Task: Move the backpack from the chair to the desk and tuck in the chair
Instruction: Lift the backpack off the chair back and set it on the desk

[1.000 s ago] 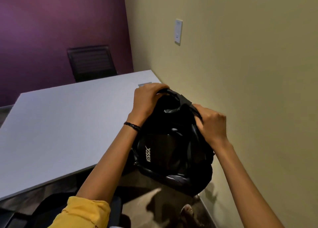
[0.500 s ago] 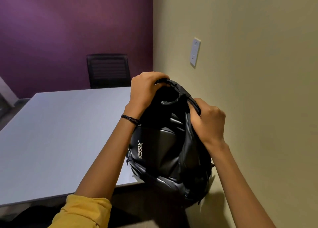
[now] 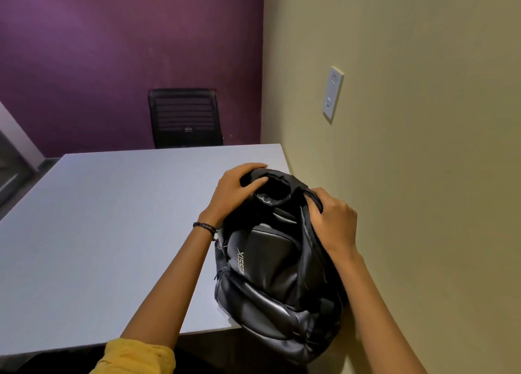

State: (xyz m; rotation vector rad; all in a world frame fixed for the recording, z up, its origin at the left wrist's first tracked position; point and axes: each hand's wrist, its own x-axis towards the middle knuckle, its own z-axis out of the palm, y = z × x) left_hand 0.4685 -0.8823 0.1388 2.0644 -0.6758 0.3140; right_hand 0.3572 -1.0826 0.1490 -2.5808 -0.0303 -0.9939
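A black backpack [image 3: 275, 275] with pale lettering on its front hangs over the near right corner of the pale grey desk [image 3: 107, 232], close to the beige wall. My left hand [image 3: 235, 190] grips its top handle on the left side. My right hand [image 3: 334, 221] grips the strap at the top right. The bag's bottom reaches below the desk's front edge; whether it rests on the desk I cannot tell. The chair it came from is out of view below the frame.
A black mesh-backed chair [image 3: 186, 118] stands at the far side of the desk against the purple wall. A white wall plate [image 3: 333, 94] is on the beige wall to the right. A grey doorframe edge shows at far left.
The backpack has risen and moved forward, from below the desk's edge to over its near right corner. Both hands kept their hold on the top. The view has tilted up.
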